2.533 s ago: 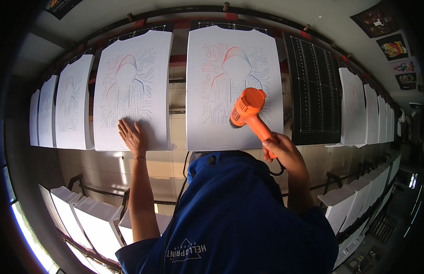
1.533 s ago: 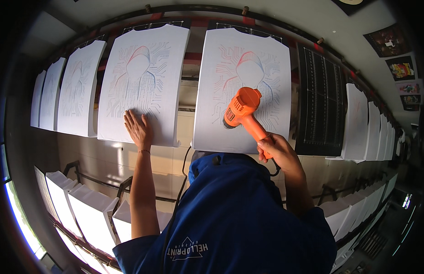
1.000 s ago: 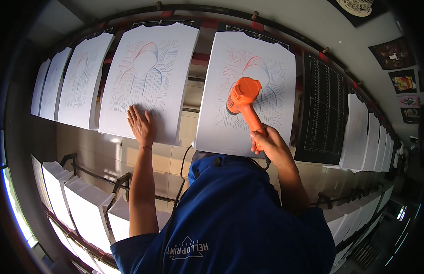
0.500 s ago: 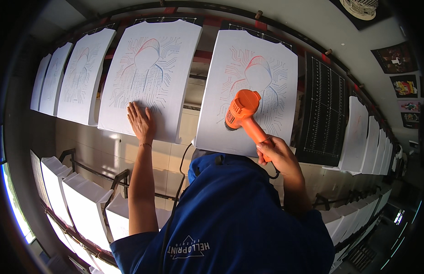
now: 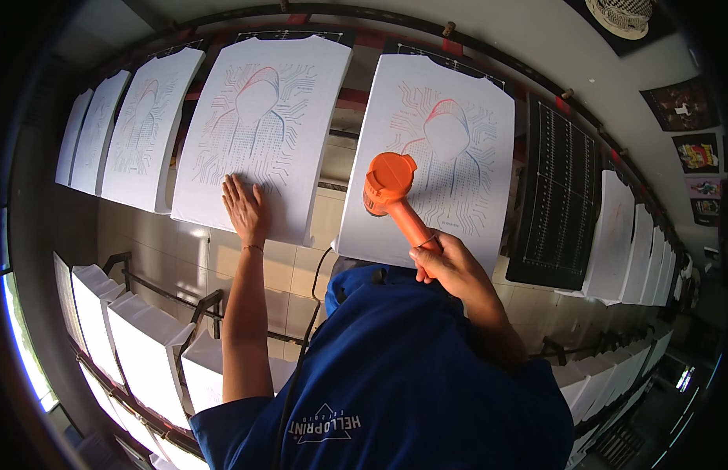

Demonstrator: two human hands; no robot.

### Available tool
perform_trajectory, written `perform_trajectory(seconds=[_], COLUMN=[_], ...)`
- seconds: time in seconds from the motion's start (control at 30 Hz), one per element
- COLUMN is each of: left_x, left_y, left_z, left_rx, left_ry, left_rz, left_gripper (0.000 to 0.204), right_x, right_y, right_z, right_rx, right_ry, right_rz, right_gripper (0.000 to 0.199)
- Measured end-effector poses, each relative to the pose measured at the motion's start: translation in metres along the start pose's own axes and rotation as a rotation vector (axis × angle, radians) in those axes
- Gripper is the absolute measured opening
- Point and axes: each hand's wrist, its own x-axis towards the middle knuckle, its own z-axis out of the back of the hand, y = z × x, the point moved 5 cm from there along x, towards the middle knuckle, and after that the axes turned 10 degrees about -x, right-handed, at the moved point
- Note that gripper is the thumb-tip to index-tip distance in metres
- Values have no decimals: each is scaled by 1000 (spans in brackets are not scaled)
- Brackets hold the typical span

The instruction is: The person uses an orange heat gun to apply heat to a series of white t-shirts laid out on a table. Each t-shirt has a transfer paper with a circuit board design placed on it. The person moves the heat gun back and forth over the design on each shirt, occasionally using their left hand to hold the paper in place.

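My left hand [image 5: 245,209] lies flat, fingers extended, on the lower part of a white T-shirt [image 5: 301,102] spread over a board. Printed on that shirt is a hooded figure in red and blue lines. My right hand [image 5: 450,262] is closed round the handle of an orange heat gun [image 5: 391,178]. The heat gun is held over the lower left of a second white T-shirt [image 5: 364,235] with the same print. Its nozzle end is mostly hidden behind the orange body.
Right of the second shirt is a bare black board [image 5: 554,188] with white markings. More white shirts [image 5: 148,125] on boards line the far left, others [image 5: 607,235] the right. Behind me is another rack of white shirts [image 5: 148,345]. A black cable [image 5: 315,282] hangs beside my body.
My right hand has carried the heat gun leftward, from the middle of the second shirt's print toward its left edge. My left hand stays on the first shirt.
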Motion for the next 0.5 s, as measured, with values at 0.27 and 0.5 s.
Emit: perform_trajectory(seconds=[0.27, 0.5], left_x=[-2, 4], left_y=[6, 13], left_z=[1, -1], left_rx=[37, 21], left_ry=[-43, -27], left_rz=[236, 315], left_gripper=[67, 71], right_x=[5, 16], right_y=[3, 2], right_z=[4, 15], right_rx=[8, 28], right_ry=[-11, -1], right_rz=[24, 35], right_gripper=[38, 35])
